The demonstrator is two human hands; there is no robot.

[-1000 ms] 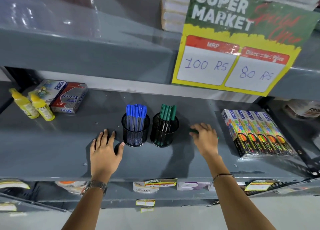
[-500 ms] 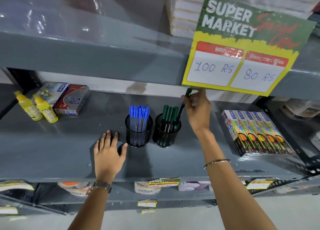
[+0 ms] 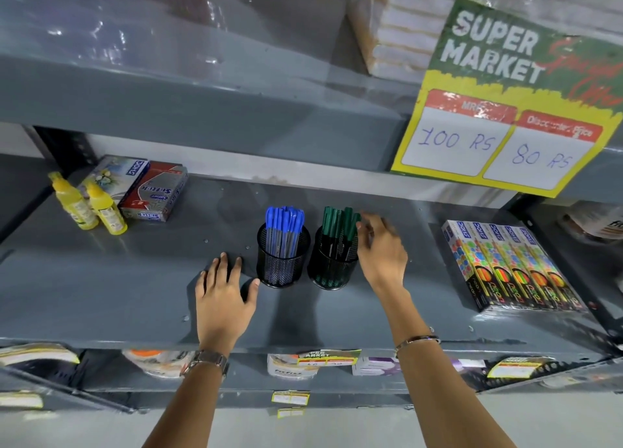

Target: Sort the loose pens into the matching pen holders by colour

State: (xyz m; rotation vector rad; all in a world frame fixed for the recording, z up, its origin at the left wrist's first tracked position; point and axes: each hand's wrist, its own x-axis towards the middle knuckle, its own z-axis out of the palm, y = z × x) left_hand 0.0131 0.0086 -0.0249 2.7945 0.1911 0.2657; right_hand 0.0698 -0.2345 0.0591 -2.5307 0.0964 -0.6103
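Two black mesh pen holders stand side by side mid-shelf. The left holder (image 3: pixel 282 265) is packed with blue pens (image 3: pixel 285 225). The right holder (image 3: pixel 332 267) carries green pens (image 3: pixel 337 223). My left hand (image 3: pixel 222 296) lies flat on the grey shelf (image 3: pixel 135 279) just left of the blue holder, fingers spread, holding nothing. My right hand (image 3: pixel 381 248) hovers at the right side of the green holder, fingertips by the green pen caps, fingers loosely apart; I see nothing gripped. No loose pens show on the shelf.
Two yellow bottles (image 3: pixel 89 205) and two boxes (image 3: pixel 153 191) sit at the back left. A row of colourful boxes (image 3: pixel 512 265) lies at the right. A price sign (image 3: pixel 512 107) hangs from the upper shelf above the right side. A lower shelf holds small packs.
My right hand picked a green pen off the shelf, lifted it over the green holder and lowered it in; now the hand is down beside the holder without it. The left hand stayed put.
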